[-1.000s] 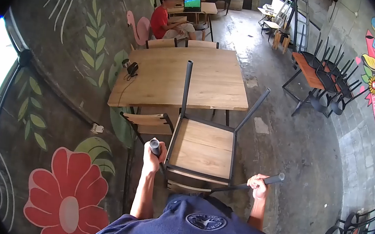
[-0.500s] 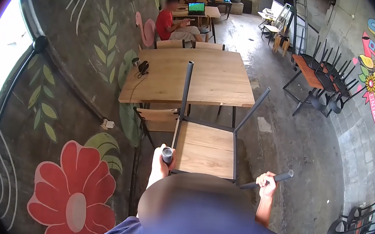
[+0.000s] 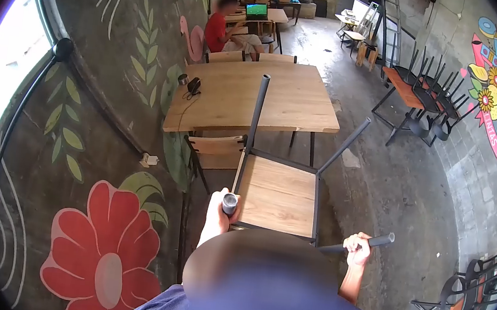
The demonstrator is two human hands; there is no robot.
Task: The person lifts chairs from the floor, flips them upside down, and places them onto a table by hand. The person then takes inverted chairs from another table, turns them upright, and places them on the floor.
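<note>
An upturned chair (image 3: 278,191) with a wooden seat and black metal legs is in front of me, its legs pointing up. My left hand (image 3: 218,212) is wrapped round one near leg, whose round open end faces the camera. My right hand (image 3: 358,249) grips the other near leg (image 3: 382,240), which slants out to the right. The two far legs rise free, one of them in front of the wooden table (image 3: 303,94). My head and dark blue shirt hide the chair's near edge, and no backrest can be made out.
Chairs with wooden backs (image 3: 219,146) stand at the table, which bears a black corded device (image 3: 193,86). A person in a red shirt (image 3: 216,33) sits beyond, near a laptop (image 3: 256,12). Upturned black chairs (image 3: 429,104) lie on an orange table at right. A painted wall runs along the left.
The chair and both my hands have shifted slightly right in view, with the same grips. The view itself has turned a little. The seated person's arm has moved.
</note>
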